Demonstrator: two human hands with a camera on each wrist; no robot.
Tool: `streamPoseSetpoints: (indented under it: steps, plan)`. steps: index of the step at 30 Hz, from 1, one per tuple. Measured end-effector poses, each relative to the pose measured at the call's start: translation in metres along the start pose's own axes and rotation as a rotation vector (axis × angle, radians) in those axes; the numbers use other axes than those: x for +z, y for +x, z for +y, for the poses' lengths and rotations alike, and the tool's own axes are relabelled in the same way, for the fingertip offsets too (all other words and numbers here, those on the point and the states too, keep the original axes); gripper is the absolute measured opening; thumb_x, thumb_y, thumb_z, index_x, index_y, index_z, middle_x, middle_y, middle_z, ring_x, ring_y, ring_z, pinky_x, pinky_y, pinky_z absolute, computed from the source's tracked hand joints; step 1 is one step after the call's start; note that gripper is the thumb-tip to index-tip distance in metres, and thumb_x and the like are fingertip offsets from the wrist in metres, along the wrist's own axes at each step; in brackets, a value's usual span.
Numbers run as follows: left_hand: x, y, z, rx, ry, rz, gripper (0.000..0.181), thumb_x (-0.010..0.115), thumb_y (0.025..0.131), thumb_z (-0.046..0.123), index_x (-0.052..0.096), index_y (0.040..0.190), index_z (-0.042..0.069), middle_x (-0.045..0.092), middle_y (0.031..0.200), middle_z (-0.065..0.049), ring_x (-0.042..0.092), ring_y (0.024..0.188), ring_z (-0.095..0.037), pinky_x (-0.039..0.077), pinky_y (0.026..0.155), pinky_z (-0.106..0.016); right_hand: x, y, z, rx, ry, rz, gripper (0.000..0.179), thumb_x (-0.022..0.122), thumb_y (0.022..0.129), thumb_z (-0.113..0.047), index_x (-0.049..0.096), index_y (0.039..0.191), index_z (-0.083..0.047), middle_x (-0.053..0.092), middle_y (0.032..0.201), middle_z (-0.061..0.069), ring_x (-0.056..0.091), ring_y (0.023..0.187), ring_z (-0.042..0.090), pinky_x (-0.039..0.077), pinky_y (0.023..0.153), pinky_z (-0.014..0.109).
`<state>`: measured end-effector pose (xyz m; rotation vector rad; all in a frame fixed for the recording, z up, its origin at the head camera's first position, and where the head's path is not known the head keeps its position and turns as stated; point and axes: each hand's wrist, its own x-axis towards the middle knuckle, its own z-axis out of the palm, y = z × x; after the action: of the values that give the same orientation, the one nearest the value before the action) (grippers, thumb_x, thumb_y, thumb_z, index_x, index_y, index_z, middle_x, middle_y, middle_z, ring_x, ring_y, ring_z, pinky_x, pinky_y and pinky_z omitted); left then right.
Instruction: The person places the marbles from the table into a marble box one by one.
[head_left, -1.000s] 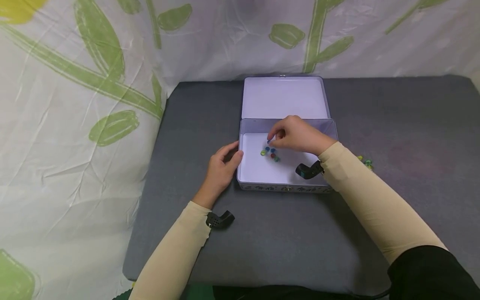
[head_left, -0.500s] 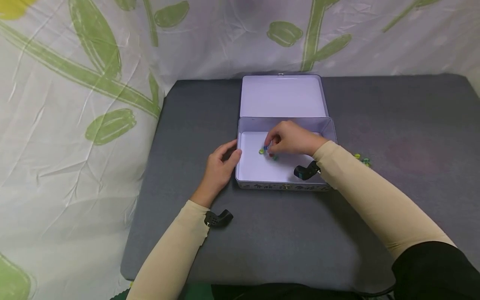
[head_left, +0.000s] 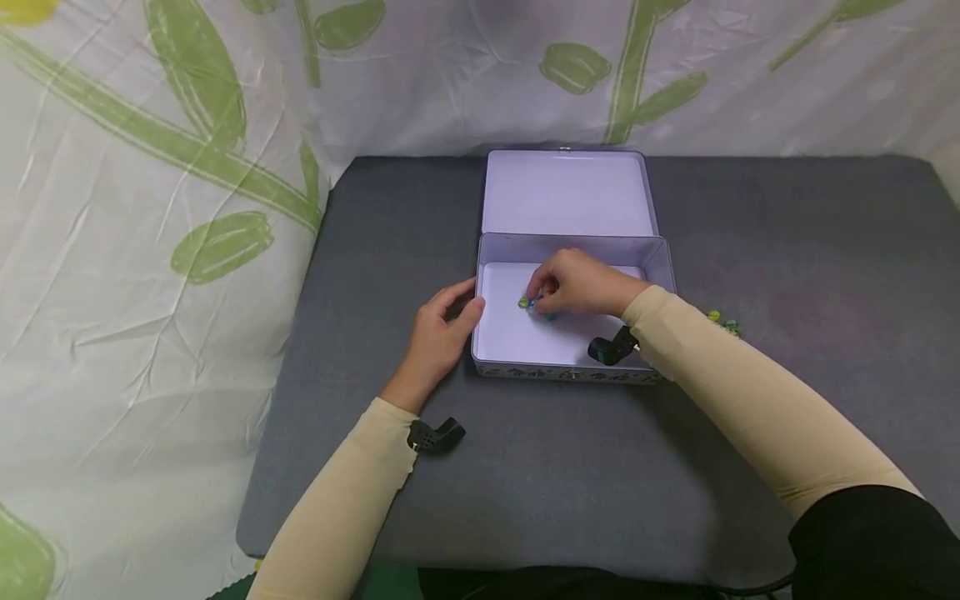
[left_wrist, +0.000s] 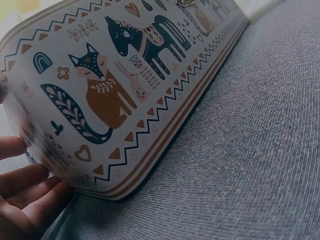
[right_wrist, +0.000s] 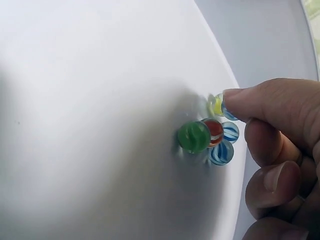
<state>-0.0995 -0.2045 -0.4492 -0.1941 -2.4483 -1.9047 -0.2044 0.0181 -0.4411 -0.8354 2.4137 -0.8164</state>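
Note:
A tin box (head_left: 525,342) with a white inside stands with its lid (head_left: 570,192) raised on the grey table. My right hand (head_left: 581,283) reaches into it and pinches a blue-streaked marble (right_wrist: 230,112), partly hidden behind the thumb in the right wrist view. Close below the fingertips on the box floor sit a green marble (right_wrist: 194,137), a red marble (right_wrist: 215,131), two blue marbles (right_wrist: 221,152) and a yellow marble (right_wrist: 217,105). My left hand (head_left: 438,346) rests against the box's left side, fingers relaxed, thumb at the rim.
Several yellow and green marbles (head_left: 726,323) lie on the table right of the box, beside the right forearm. Fox and horse pictures decorate the box's outer wall (left_wrist: 130,95). A white sheet with green leaves (head_left: 420,92) hangs behind the table (head_left: 810,225).
My right hand has lowered slightly toward the box floor, bringing the blue marble down among the other marbles. The left hand has stayed at the box's side.

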Motion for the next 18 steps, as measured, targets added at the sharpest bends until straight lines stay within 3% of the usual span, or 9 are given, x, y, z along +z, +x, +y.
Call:
streamPoseSetpoints:
  steps: [18]
  plan:
    - [0.0004, -0.0008, 0.0003, 0.014, 0.022, 0.002, 0.041, 0.06, 0.097, 0.009, 0.053, 0.133, -0.01, 0.057, 0.126, -0.028, 0.056, 0.117, -0.037, 0.05, 0.094, -0.048, -0.0001, -0.0009, -0.0006, 0.026, -0.006, -0.013, 0.012, 0.076, 0.08, -0.006, 0.075, 0.092, -0.008, 0.06, 0.069, 0.001, 0.05, 0.063, 0.014, 0.04, 0.057, 0.028]
